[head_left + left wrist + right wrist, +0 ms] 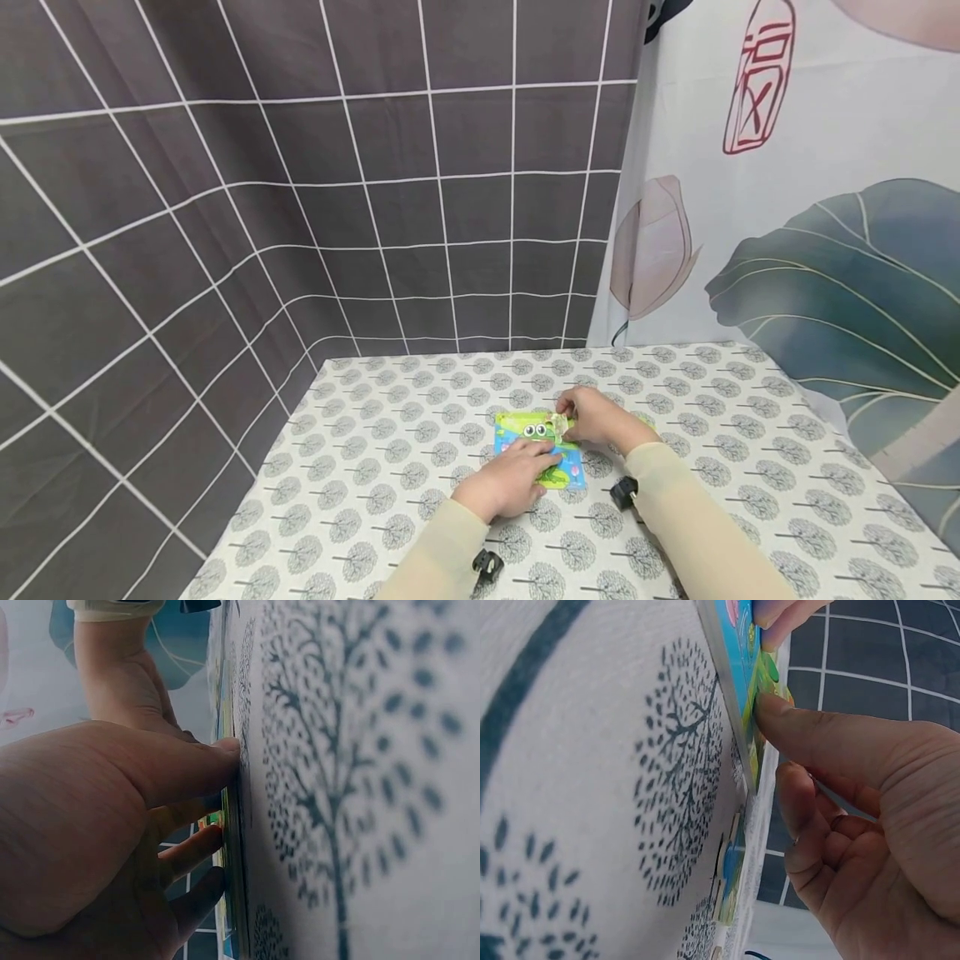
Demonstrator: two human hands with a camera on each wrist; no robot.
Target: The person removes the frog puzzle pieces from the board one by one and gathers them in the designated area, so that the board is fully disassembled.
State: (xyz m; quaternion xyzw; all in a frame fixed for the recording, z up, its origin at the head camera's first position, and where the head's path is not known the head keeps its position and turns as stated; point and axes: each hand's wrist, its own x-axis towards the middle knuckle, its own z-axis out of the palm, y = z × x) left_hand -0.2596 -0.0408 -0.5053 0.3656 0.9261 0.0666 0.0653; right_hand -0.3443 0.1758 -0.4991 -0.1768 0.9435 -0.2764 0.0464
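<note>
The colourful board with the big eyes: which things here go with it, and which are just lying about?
Probably part of the job:
the board
the left hand, resting on it
the right hand, at its edge
maybe the blue-and-green thing lying nearby

Just around:
the tree-patterned tablecloth, underneath
the dark checked cloth, behind
the flowery cloth, hanging beside it
</note>
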